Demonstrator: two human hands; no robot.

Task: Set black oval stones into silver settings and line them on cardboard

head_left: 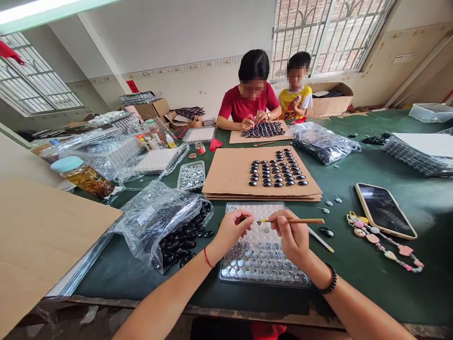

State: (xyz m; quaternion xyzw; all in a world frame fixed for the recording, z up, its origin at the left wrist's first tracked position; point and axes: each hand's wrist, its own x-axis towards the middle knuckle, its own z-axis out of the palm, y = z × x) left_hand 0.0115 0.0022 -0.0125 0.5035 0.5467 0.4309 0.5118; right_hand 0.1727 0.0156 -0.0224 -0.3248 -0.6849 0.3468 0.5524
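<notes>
Green table (371,283) under my view. Right hand (292,236) over blister tray (264,276), fingers pinching wooden stick (293,221) level. Left hand (231,229) just left of stick tip, fingertips pinched; held piece too small to tell.

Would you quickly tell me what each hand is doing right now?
Left hand: fingers pinched shut; what they hold is too small to tell.
Right hand: closed on the wooden stick.
</notes>
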